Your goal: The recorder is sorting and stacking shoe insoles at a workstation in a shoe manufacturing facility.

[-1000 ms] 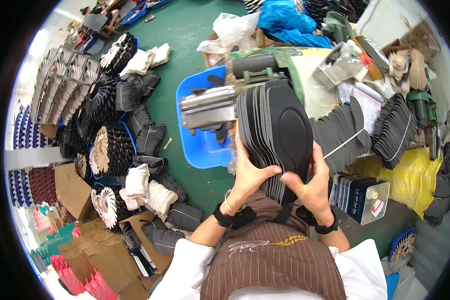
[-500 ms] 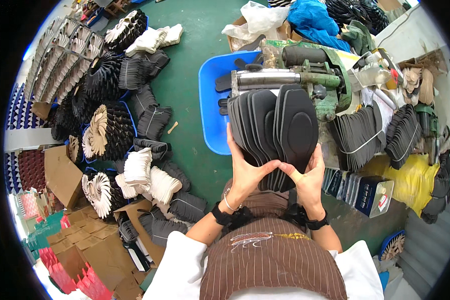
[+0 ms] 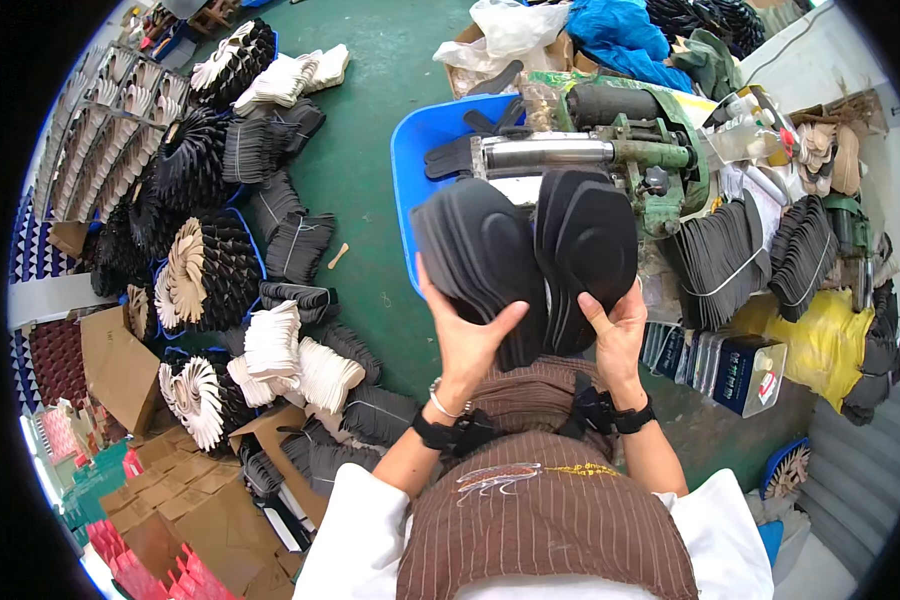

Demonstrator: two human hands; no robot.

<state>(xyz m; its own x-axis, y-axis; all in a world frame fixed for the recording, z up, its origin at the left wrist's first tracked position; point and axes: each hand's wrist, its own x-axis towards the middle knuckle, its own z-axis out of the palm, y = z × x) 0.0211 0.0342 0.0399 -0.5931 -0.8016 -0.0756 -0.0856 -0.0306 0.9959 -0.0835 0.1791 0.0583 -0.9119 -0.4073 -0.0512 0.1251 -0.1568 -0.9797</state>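
In front of me I hold two stacks of black shoe insoles. My left hand (image 3: 467, 338) is wrapped round the lower part of the left stack (image 3: 485, 245), thumb across its near face. The right stack (image 3: 592, 240) sits in my right hand (image 3: 618, 325), with the thumb pressed on its face and the fingers behind its outer edge. Both stacks stand upright, leaning apart at the top and close together at the bottom. Just beyond them is a green machine with a shiny metal roller (image 3: 548, 153), and a blue tub (image 3: 410, 180) lies below it on the left.
Tied bundles of dark insoles (image 3: 710, 265) rest right of the machine, beside a yellow plastic sheet (image 3: 825, 345). Plastic-wrapped blue boxes (image 3: 735, 375) sit lower right. On the left, bundles of white insoles (image 3: 272, 340), more insole piles and cardboard (image 3: 120, 365) crowd the green floor (image 3: 365, 250).
The single fanned pile has parted into two stacks. My left hand has moved left and slightly down with its stack, and my thumbs no longer touch each other.
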